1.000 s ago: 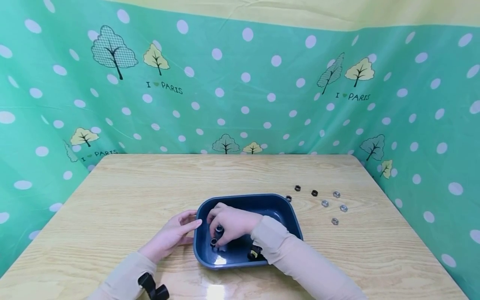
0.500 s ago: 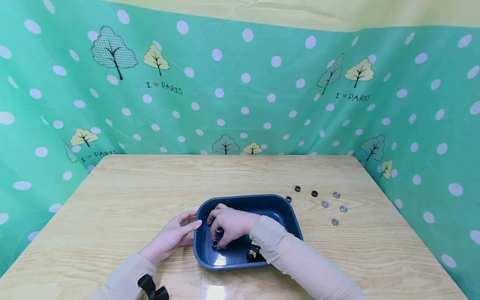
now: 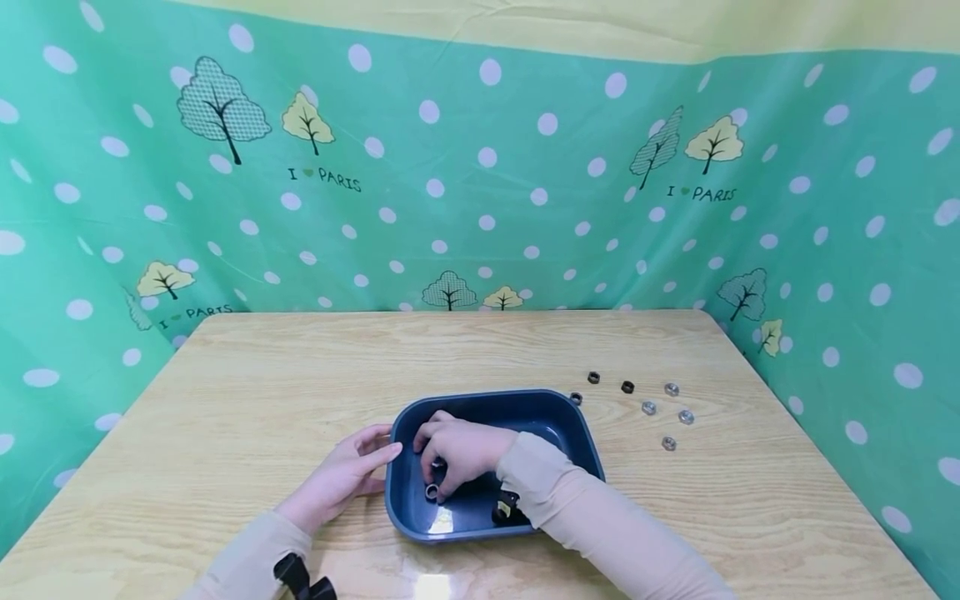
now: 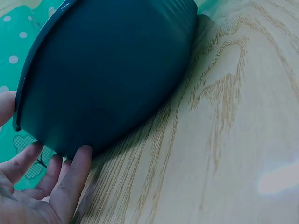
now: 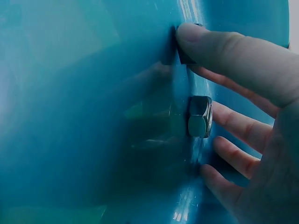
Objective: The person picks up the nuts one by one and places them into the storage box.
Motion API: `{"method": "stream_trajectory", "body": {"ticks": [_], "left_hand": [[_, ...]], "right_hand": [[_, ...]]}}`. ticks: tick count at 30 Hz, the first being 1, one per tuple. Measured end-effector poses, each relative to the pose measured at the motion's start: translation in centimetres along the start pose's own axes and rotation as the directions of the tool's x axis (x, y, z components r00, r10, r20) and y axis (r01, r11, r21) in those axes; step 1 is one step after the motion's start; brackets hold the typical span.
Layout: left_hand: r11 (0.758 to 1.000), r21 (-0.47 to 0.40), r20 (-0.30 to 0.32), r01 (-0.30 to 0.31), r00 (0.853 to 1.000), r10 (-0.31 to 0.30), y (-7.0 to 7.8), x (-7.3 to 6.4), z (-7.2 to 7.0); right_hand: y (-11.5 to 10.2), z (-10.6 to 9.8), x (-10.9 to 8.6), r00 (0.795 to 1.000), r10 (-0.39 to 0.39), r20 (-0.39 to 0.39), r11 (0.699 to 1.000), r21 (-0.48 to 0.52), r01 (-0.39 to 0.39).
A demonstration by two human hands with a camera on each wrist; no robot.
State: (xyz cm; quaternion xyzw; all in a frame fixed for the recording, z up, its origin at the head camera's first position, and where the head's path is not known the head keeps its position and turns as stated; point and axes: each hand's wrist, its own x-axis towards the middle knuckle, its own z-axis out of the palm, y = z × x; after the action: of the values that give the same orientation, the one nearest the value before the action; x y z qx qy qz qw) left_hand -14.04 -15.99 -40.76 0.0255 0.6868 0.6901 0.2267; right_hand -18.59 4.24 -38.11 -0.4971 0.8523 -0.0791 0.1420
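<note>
A dark blue basin [image 3: 495,535] stands on the table. My left hand [image 3: 348,468] holds its left end, the thumb at the rim and the fingers against the outer wall, as the left wrist view shows. Inside the basin my right hand [image 3: 465,454] pinches a dark hex nut [image 5: 185,57] between thumb and index finger, low near the left end. In the head view this nut [image 3: 432,492] shows beside the fingertips. A second, shiny hex nut [image 5: 200,117] lies close to the middle fingertip, mostly covered by the hand in the head view.
Loose nuts lie right of the basin: a black nut [image 3: 627,387] among the dark ones, and several silver nuts, one silver nut [image 3: 669,444] nearest me. One dark nut [image 3: 576,399] sits close by the basin's far right corner. A patterned curtain [image 3: 487,192] surrounds the wooden table [image 3: 262,392].
The pinched nut has shifted slightly toward me and to the right inside the basin. The right hand now covers more of the second nut. My left hand stays at the basin's end.
</note>
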Motion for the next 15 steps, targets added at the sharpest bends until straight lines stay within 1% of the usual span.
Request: {"method": "stream_trajectory", "body": {"ticks": [4, 10, 15], "left_hand": [[1.0, -0.005, -0.005, 0.003, 1.0, -0.003, -0.15, -0.02, 0.0], [1.0, -0.006, -0.001, 0.002, 1.0, -0.002, -0.26, 0.14, -0.01], [1.0, -0.006, -0.005, 0.002, 1.0, -0.003, -0.19, 0.13, -0.01]], "right_hand": [[-0.12, -0.05, -0.02, 1.0, 0.008, 0.012, 1.0, 0.009, -0.008], [-0.13, -0.23, -0.21, 1.0, 0.011, 0.007, 1.0, 0.019, -0.012], [-0.08, -0.38, -0.28, 1.0, 0.017, 0.016, 0.999, 0.047, -0.018]]}}
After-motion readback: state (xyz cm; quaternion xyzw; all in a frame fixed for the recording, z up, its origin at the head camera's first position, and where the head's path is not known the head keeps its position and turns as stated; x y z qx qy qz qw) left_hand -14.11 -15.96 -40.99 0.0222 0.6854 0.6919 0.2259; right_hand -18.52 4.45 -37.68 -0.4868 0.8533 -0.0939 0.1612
